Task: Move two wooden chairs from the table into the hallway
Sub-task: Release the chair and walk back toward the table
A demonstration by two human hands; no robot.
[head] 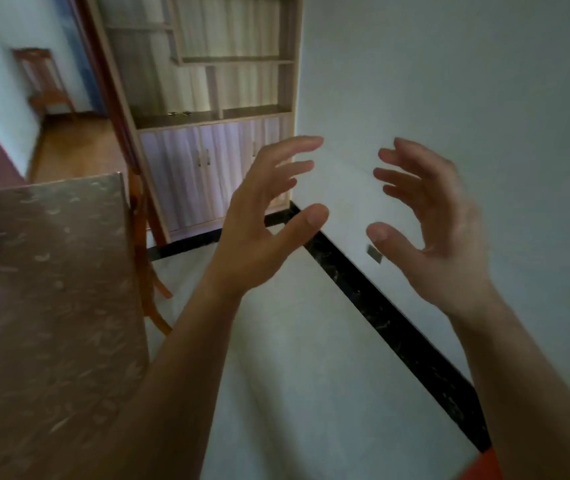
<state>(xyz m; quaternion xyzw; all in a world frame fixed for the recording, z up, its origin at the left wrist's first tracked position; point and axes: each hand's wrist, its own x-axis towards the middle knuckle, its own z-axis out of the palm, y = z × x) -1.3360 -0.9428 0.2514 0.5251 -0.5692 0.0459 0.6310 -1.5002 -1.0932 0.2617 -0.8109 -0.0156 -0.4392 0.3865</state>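
Both hands were up and empty, the left hand (262, 216) and right hand (432, 230) spread wide, palms facing. One wooden chair (146, 258) sat tucked at the tabletop's (51, 289) far edge, legs splaying floorward. Another chair (46, 83) stood upright beyond the doorway, back against the wall.

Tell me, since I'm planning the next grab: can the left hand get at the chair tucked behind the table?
Probably yes. The left hand is open and empty, and bare floor lies between it and the chair; only the table corner hides most of it.
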